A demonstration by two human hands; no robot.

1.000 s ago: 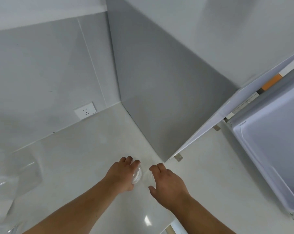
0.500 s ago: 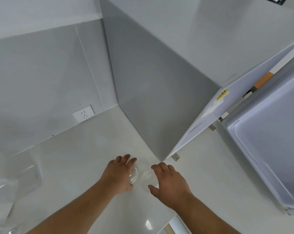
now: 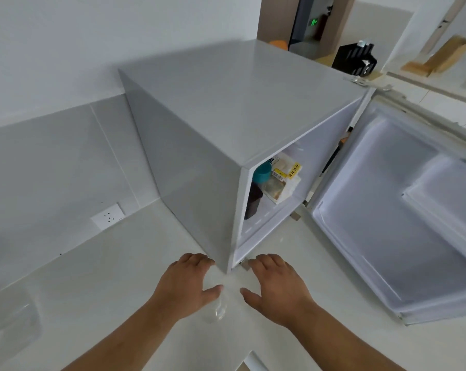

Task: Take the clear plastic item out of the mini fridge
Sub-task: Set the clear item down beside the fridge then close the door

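A small clear plastic item [image 3: 218, 307] rests on the white counter [image 3: 114, 277], just in front of the grey mini fridge's [image 3: 226, 116] near corner. My left hand [image 3: 187, 285] lies flat to its left, fingers spread, the thumb tip close to the item's top. My right hand [image 3: 276, 286] lies flat to its right, a little apart from it. Neither hand closes around it. The fridge door [image 3: 387, 223] stands wide open to the right. Inside are a teal-capped bottle [image 3: 261, 175], a dark container [image 3: 253, 200] and a packet of bread [image 3: 281, 180].
A wall socket [image 3: 108, 216] sits low on the back wall at left. A clear plastic container [image 3: 12, 314] stands at the counter's far left. A black knife block [image 3: 355, 58] is behind the fridge. The counter's front edge [image 3: 253, 361] is close under my arms.
Both hands have opened and spread away from the clear item, which now lies on the counter between them. The view has lifted, showing the fridge top and inside.
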